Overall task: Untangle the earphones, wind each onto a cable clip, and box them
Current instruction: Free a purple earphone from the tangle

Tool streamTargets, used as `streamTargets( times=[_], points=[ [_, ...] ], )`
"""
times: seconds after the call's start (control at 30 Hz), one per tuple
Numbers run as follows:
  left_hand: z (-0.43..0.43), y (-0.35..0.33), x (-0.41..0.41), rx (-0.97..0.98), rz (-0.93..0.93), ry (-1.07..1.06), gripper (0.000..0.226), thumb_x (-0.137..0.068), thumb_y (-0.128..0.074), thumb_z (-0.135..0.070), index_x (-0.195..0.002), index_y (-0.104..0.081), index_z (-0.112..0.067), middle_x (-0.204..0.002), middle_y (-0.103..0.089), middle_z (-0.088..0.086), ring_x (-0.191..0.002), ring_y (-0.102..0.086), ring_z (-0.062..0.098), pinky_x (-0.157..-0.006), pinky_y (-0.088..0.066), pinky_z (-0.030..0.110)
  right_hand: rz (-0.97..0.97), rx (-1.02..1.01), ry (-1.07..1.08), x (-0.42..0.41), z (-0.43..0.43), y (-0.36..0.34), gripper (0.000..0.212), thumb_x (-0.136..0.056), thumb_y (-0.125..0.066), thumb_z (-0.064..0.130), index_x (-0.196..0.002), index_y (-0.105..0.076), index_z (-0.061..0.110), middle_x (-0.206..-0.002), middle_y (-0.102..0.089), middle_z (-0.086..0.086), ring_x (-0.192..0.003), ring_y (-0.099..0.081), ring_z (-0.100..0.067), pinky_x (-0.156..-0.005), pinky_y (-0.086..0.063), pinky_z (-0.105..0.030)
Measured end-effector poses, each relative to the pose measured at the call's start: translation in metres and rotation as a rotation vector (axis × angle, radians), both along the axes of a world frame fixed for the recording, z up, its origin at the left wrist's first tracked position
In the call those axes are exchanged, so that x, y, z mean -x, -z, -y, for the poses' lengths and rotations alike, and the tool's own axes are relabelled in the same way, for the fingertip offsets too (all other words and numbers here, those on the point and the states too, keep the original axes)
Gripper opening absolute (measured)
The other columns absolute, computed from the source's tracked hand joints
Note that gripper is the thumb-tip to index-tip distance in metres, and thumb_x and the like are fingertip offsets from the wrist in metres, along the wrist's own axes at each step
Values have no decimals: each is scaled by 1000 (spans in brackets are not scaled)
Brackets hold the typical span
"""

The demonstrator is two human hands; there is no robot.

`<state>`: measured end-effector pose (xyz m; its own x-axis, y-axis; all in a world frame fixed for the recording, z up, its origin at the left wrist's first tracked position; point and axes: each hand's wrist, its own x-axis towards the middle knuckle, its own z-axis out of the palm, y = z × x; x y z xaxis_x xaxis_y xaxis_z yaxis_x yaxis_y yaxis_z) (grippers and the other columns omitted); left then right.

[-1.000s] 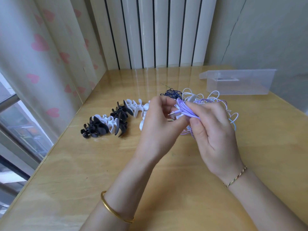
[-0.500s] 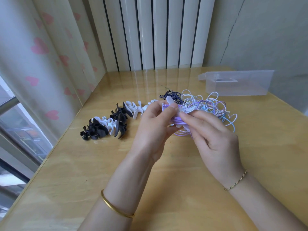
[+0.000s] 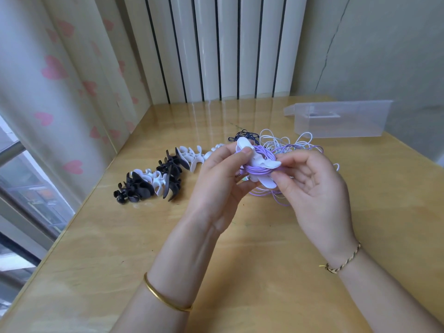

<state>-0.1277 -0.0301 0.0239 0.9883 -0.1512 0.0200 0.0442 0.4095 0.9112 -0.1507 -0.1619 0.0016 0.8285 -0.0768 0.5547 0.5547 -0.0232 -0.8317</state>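
Over the table (image 3: 120,248): both hands are holding a white clip (image 3: 269,164) up in front of the tangle.
Left hand (image 3: 216,181): its thumb and fingers (image 3: 230,159) are pinching the clip's left side.
Right hand (image 3: 314,188): its thumb and forefinger are pinching the clip's right wing, and its other fingers are curling loosely.
Purple earphone (image 3: 258,169): its cord is lying coiled round the clip's middle, with loose loops trailing below.
Tangle (image 3: 283,143): white, purple and dark cords are lying heaped behind the hands.
Spare clips (image 3: 163,176): black and white ones are lying in a row left of the hands.
Box (image 3: 341,121): clear, it is sitting far right, well apart from the clip.
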Motion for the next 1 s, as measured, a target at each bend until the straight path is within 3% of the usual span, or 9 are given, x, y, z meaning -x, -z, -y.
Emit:
streamTargets(
  times=[0.23,0.37,0.47,0.63,0.77,1.0],
  points=[
    [-1,2,0,-62,29,41,21,-96,-48,-13,-111,-62,-7,-99,-64,12,-91,-60,25,-89,-49,48,-100,42,-57,-3,3,-3,21,-89,-58,-4,-88,-56,17,-84,-62,3,-70,-59,-10,-59,-48,-16],
    [2,4,1,-73,79,93,47,-79,-71,-15,-121,-53,-6,-101,-63,13,-92,-65,26,-92,-51,46,-98,61,-85,-2,5,-6,10,-87,-59,8,-89,-59,18,-82,-64,9,-71,-60,-6,-60,-48,-15],
    [0,6,-1,-89,111,136,53,-74,-66,-13,-125,-52,-9,-97,-65,9,-92,-64,25,-90,-51,44,-138,-11,-92,-4,8,-6,14,-89,-58,-1,-89,-62,12,-79,-64,3,-65,-59,-5,-58,-47,-16],
    [-3,4,-2,-179,184,195,54,-73,-66,-10,-126,-55,-13,-92,-67,2,-90,-63,20,-81,-51,37,-262,-161,-166,-7,16,-8,9,-78,-63,10,-87,-64,10,-70,-65,2,-56,-55,-13,-57,-48,-22],
    [-6,1,-3,-188,221,260,53,-73,-65,-4,-124,-56,-14,-96,-65,7,-90,-60,21,-84,-46,36,-300,-124,-134,-7,22,-15,18,-70,-63,21,-85,-66,12,-67,-66,2,-51,-52,-14,-54,-45,-22],
    [-12,3,-3,-138,222,372,51,-75,-60,5,-124,-57,-10,-95,-65,5,-86,-60,18,-80,-51,27,-296,-62,-108,-10,27,-23,7,-82,-63,6,-86,-68,10,-61,-63,3,-47,-51,-12,-53,-46,-19]
  ],
)
